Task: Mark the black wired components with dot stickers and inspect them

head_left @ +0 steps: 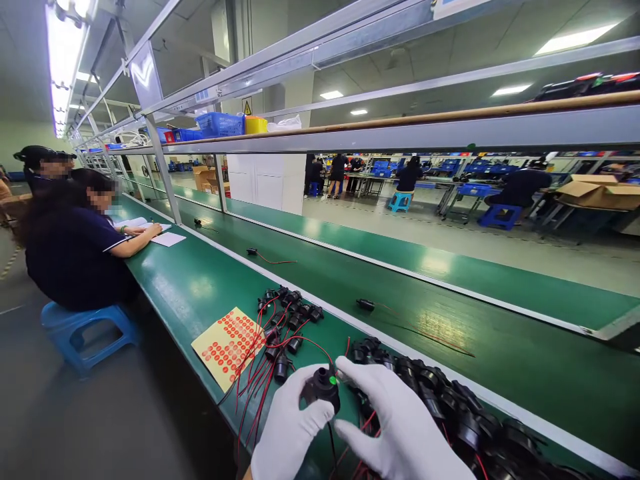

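Note:
Both my hands wear white gloves at the bottom of the view. My left hand (287, 427) grips a small round black part (321, 388) with wires. My right hand (395, 427) reaches its forefinger to the top of that part, where a tiny green dot shows. A heap of similar black parts (450, 407) lies just right of my hands. Another bunch with red and black wires (285, 327) lies ahead on the green bench (200, 287). Next to it is a yellow sheet of red round stickers (227, 343).
A green conveyor belt (450, 313) runs beside the bench and carries single wired parts (365, 305). On the left, a person in dark blue (75, 247) sits on a blue stool (83, 327) with papers. Blue baskets (219, 123) stand on the overhead shelf. More people work far behind.

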{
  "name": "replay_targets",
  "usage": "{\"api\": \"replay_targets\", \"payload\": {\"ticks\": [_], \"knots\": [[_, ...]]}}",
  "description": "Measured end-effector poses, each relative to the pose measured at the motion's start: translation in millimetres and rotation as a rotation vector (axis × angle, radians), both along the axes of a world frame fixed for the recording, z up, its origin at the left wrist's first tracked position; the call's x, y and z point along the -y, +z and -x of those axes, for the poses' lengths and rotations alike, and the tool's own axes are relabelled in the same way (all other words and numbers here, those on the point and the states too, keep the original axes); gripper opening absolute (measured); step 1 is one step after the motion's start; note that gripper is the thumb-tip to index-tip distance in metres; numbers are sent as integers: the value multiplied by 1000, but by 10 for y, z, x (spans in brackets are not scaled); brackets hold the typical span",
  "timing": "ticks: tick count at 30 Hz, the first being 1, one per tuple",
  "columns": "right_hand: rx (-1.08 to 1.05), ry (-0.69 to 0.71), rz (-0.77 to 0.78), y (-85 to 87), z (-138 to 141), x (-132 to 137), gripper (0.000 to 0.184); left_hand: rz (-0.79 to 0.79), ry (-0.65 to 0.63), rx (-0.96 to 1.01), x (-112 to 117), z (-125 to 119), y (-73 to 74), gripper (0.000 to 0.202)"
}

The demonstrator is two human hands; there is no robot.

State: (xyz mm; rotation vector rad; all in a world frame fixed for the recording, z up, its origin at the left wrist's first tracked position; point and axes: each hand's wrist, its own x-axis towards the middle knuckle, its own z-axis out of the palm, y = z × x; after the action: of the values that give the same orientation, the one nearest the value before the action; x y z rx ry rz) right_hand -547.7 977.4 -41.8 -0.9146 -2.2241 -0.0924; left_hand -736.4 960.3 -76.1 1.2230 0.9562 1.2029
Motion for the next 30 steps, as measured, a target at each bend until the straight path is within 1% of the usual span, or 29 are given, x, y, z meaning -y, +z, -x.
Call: {"api": "replay_targets", "payload": {"ticks": [1, 4, 6, 8, 11, 14, 18, 19, 20, 21, 24, 25, 27, 30], "knots": [[-43, 41, 10, 56, -35, 24, 61, -16, -6, -20, 12, 5, -8, 49], [-187, 158, 87, 197, -117, 84, 34, -30, -42, -74, 49, 0, -15, 57], [-268, 189, 145, 249, -146, 111, 24, -24, -105, -69, 74, -26, 6, 65], [-292, 202, 184, 268, -158, 129, 18, -27, -187, -35, 97, -61, 48, 73], [-262, 213, 186, 274, -158, 140, 12, -29, -279, 0, 134, -99, 123, 76], [-214, 203, 135, 290, -147, 154, 10, -41, -311, -21, 170, -107, 167, 73], [-190, 162, 81, 329, -115, 172, 14, -69, -312, -33, 197, -158, 167, 74], [-185, 140, 79, 333, -107, 166, 14, -67, -303, 5, 199, -191, 161, 71], [-183, 120, 92, 332, -103, 155, 15, -31, -295, 78, 200, -230, 154, 67], [-189, 101, 123, 324, -106, 141, 15, 43, -289, 185, 200, -274, 145, 61], [-278, 59, 256, 269, -170, 93, 17, 377, -296, 578, 187, -403, 114, 47], [-322, 41, 282, 243, -209, 81, 19, 459, -305, 688, 180, -436, 107, 46], [-383, -7, 299, 191, -301, 65, 22, 550, -340, 870, 164, -481, 110, 48], [-382, -55, 357, 144, -415, 48, 25, 705, -432, 1119, 153, -513, 168, 48]]}}
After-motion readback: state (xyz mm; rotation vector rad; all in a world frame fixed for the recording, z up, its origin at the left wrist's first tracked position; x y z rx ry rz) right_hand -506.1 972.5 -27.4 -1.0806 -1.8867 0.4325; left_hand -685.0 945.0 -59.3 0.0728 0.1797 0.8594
